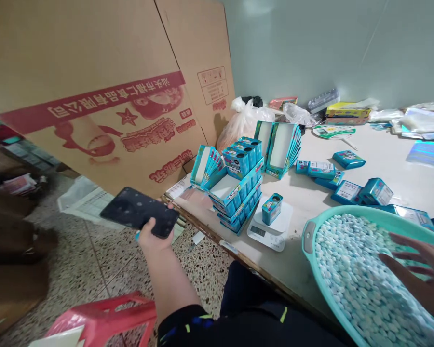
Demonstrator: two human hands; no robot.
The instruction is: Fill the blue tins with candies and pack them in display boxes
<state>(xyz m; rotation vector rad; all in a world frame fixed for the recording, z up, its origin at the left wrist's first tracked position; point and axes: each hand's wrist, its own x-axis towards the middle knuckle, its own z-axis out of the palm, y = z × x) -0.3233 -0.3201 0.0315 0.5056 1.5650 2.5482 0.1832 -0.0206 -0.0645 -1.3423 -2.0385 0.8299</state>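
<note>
My left hand (158,239) is closed around a dark smartphone (139,211), held out over the floor left of the table. On the right, my right hand (425,272) has its fingers spread, just over or touching the candies; which of these I cannot tell. Those small pale blue and white candies (358,270) fill a turquoise plastic basin (310,236). A small blue box with a round hole (272,208) stands upright on a white digital scale (271,236). Beside the scale, blue display trays (235,197) are stacked, with several boxes (241,156) in the top one.
A large cardboard carton (104,111) rises at the left. Folded blue cartons (282,149) stand behind the trays, near a plastic bag (240,123). Blue packets (321,170) lie beyond the basin. Below are a red stool (104,318) and the table's front edge (235,250).
</note>
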